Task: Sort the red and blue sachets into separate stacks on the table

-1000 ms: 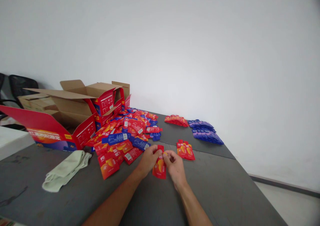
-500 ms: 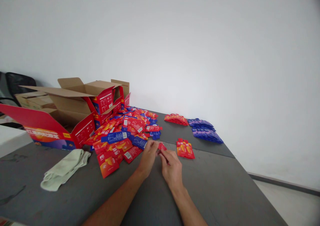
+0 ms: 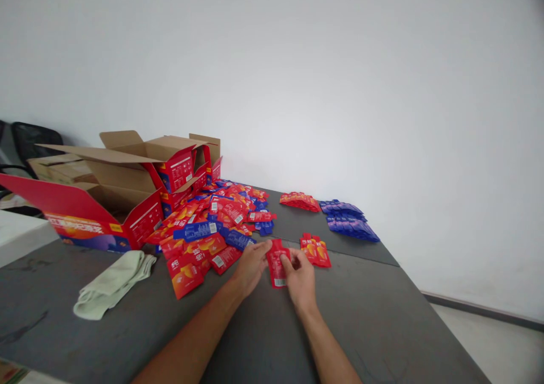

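A red sachet is held between my two hands above the dark table, its barcode side facing up. My left hand pinches its upper left edge. On its right side, my right hand grips it with the thumb on top. Just beyond my right hand lie a couple of red-orange sachets, overlapping side by side. To the left of my hands spreads a loose pile of red and blue sachets.
Open red cartons stand at the left, behind a folded pale green cloth. Near the wall are a fanned red row and blue stacks of sachets on the table.
The red sachet has turned so that its printed back shows between my hands. My right hand has shifted slightly right and up.
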### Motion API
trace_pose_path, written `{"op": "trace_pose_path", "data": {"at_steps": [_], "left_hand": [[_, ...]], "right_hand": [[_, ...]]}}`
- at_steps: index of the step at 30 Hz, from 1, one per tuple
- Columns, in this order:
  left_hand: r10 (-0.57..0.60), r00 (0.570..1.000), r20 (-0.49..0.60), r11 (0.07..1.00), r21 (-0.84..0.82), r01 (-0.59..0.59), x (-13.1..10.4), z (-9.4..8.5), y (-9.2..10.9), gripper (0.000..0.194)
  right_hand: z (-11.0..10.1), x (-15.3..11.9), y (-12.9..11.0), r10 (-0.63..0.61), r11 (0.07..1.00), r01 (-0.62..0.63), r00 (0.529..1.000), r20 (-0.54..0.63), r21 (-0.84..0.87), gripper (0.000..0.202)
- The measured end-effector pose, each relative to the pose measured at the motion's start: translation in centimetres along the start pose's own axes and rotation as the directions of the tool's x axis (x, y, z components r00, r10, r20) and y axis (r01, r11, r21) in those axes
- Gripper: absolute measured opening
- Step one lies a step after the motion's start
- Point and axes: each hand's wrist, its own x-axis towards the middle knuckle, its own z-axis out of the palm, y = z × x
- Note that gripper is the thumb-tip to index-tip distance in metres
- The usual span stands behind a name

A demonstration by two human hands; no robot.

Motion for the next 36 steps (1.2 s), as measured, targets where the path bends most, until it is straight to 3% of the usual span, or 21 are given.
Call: {"op": "trace_pose_path", "data": {"at_steps": [4, 6, 10, 12, 17, 19, 21, 25, 29, 31, 33, 36], "left_hand": [[0.043, 0.999, -0.031, 0.974, 0.222, -0.036, 0.3, -0.9, -0.5, 0.027], [0.097, 0.993, -0.06, 0.919, 0.389, -0.066, 0.5, -1.3, -0.7, 0.026], [0.127, 0.992, -0.016, 0.788, 0.609, -0.091, 0.5, -1.4, -0.9, 0.022], [0.104, 0.995, -0.01, 0.782, 0.619, -0.075, 0.4, -1.1, -0.9, 0.02], [-0.044, 0.999, -0.024, 0.877, 0.478, 0.051, 0.2, -0.7, -1.3, 0.019], [-0.027, 0.999, -0.029, 0.867, 0.497, 0.037, 0.1, -0.6, -1.2, 0.02], [0.058, 0.998, -0.017, 0.801, 0.598, -0.036, 0.1, -0.5, -1.1, 0.022], [0.172, 0.983, 0.065, 0.57, 0.807, -0.153, -0.1, -0.3, -1.1, 0.025], [0.288, 0.955, 0.072, 0.289, 0.944, -0.158, -0.4, 0.3, -1.5, 0.021], [0.33, 0.942, 0.061, 0.201, 0.971, -0.133, -0.5, 0.7, -1.7, 0.019], [0.34, 0.939, 0.047, 0.214, 0.969, -0.126, -0.5, 0.9, -1.8, 0.019], [0.312, 0.95, 0.019, 0.39, 0.909, -0.146, -0.2, 0.5, -1.7, 0.019]], "right_hand": [[0.4, -0.3, 0.2, 0.122, 0.973, -0.13, 0.991, 0.049, 0.192, 0.032], [0.4, -0.4, -0.2, 0.131, 0.959, -0.156, 0.984, 0.119, 0.238, 0.033], [0.1, -0.5, -0.9, 0.122, 0.952, -0.165, 0.977, 0.175, 0.259, 0.032], [-0.1, -0.4, -1.0, 0.127, 0.951, -0.17, 0.976, 0.176, 0.257, 0.03], [0.0, -0.2, -0.6, 0.128, 0.941, -0.171, 0.978, 0.162, 0.292, 0.026], [0.0, -0.2, -0.4, 0.122, 0.947, -0.158, 0.982, 0.143, 0.279, 0.026], [-0.1, -0.1, -0.2, 0.115, 0.959, -0.14, 0.987, 0.113, 0.247, 0.026], [-0.2, 0.0, 0.2, 0.093, 0.981, -0.104, 0.993, 0.07, 0.165, 0.029], [0.2, 0.1, 0.5, 0.085, 0.996, -0.085, 0.996, -0.014, -0.014, 0.024], [0.5, 0.1, 0.4, 0.072, 0.993, -0.078, 0.995, -0.071, -0.087, 0.022], [0.6, 0.0, 0.3, 0.069, 0.993, -0.077, 0.993, -0.093, -0.086, 0.022], [0.3, 0.0, 0.0, 0.12, 0.989, -0.121, 0.993, 0.023, 0.083, 0.025]]}}
